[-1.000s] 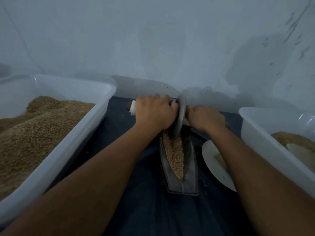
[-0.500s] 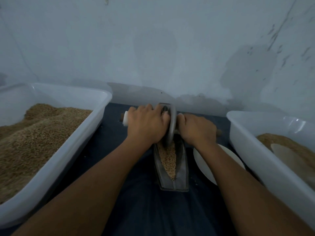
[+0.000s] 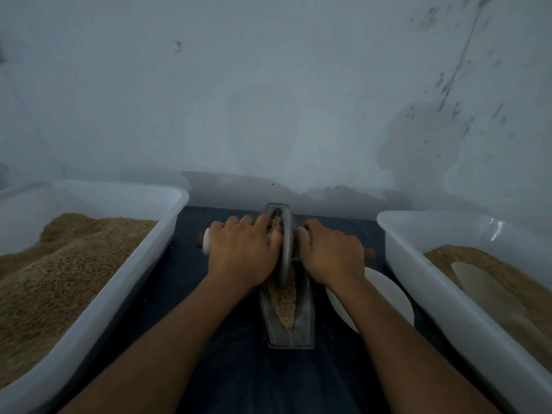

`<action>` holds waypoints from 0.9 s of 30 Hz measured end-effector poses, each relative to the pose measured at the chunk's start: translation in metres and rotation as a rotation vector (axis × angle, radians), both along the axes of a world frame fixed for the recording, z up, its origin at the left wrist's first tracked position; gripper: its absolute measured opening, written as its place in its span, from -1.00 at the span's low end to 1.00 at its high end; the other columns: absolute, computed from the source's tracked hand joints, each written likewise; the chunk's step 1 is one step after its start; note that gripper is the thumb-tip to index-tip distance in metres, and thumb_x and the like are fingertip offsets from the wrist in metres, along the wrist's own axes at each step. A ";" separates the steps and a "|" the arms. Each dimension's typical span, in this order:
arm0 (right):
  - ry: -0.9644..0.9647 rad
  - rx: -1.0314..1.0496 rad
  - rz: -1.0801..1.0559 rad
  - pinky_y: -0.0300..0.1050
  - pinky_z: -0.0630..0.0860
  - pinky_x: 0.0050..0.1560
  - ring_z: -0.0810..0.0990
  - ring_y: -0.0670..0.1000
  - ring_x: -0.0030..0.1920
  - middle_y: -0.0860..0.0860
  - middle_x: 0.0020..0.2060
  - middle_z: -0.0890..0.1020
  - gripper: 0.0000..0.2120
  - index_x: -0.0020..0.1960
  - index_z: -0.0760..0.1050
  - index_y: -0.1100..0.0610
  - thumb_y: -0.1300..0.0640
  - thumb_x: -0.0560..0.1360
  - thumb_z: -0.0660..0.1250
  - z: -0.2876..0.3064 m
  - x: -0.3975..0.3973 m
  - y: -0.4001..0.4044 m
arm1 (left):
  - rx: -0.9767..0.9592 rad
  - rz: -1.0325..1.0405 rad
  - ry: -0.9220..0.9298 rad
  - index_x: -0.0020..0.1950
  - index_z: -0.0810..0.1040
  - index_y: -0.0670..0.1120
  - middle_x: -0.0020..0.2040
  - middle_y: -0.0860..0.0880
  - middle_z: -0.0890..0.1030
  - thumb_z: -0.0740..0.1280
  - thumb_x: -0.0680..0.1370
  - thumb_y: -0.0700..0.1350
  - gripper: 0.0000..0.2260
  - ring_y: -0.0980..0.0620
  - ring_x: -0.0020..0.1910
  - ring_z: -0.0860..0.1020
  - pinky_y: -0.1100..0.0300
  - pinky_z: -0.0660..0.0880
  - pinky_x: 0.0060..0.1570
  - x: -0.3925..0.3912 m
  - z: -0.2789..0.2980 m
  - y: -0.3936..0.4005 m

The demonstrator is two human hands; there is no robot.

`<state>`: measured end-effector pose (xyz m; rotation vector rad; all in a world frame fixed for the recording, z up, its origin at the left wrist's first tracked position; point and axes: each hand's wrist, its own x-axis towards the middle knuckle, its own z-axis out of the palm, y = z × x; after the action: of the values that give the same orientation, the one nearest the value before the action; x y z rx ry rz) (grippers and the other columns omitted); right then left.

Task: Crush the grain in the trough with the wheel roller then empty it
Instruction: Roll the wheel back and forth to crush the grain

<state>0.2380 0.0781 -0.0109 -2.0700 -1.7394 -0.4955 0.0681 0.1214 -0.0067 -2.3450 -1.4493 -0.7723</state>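
Both hands, left hand (image 3: 242, 252) and right hand (image 3: 330, 253), gripped the wheel roller (image 3: 286, 249) handles (one each side); the trough (image 3: 303, 318) ran lengthwise toward the person, grain (image 3: 285, 297) inside.

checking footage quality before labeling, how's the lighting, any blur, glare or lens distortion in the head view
Head view: dim and bluish, low contrast; the left tub and right tub bow outward from the wide-angle lens; a small glare streak on the right tub's inner wall; grain in the trough soft but readable.

A dark cloth (image 3: 227, 369) carries two tubs (image 3: 125, 282) (image 3: 448, 297), trough (image 3: 306, 327), plate (image 3: 388, 297).
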 end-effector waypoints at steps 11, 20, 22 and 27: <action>0.077 -0.189 0.082 0.01 0.38 -0.13 0.56 0.09 -0.18 -0.05 -0.19 0.58 -0.58 0.08 0.42 -0.08 -0.23 0.64 -0.15 0.011 0.003 -0.009 | -0.060 -0.028 0.046 0.16 0.41 0.12 -0.02 0.03 0.59 -0.25 0.53 0.28 -0.47 -0.04 -0.06 0.54 -0.03 0.42 -0.01 -0.006 0.005 -0.011; 0.180 -0.408 0.135 0.02 0.43 -0.05 0.57 0.16 0.08 0.07 0.17 0.60 -0.53 0.27 0.40 -0.14 -0.30 0.60 -0.14 0.028 0.009 -0.014 | -0.211 -0.053 0.061 0.21 0.38 0.13 0.03 -0.02 0.58 -0.15 0.58 0.29 -0.55 -0.06 -0.02 0.56 -0.05 0.44 0.01 -0.008 0.016 -0.013; 0.196 -0.458 0.166 0.03 0.47 0.05 0.56 0.16 0.14 0.09 0.24 0.58 -0.53 0.28 0.42 -0.11 -0.29 0.62 -0.10 0.035 0.009 -0.017 | -0.235 -0.048 0.062 0.19 0.38 0.12 0.02 -0.02 0.59 -0.13 0.59 0.28 -0.58 -0.07 -0.05 0.57 -0.04 0.42 -0.03 -0.008 0.018 -0.015; 0.203 -0.592 0.222 -0.05 0.42 0.04 0.53 0.05 0.12 0.04 0.24 0.57 -0.57 0.20 0.48 -0.05 -0.27 0.64 -0.01 0.056 0.010 -0.029 | -0.319 -0.048 0.060 0.02 0.32 0.10 -0.14 0.01 0.54 -0.10 0.57 0.32 -0.63 -0.08 -0.21 0.47 -0.03 0.35 -0.15 -0.013 0.025 -0.018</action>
<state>0.2479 0.0490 0.0452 -2.1460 -2.1275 0.3293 0.0555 0.1029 0.0185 -2.6184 -1.5958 -0.5074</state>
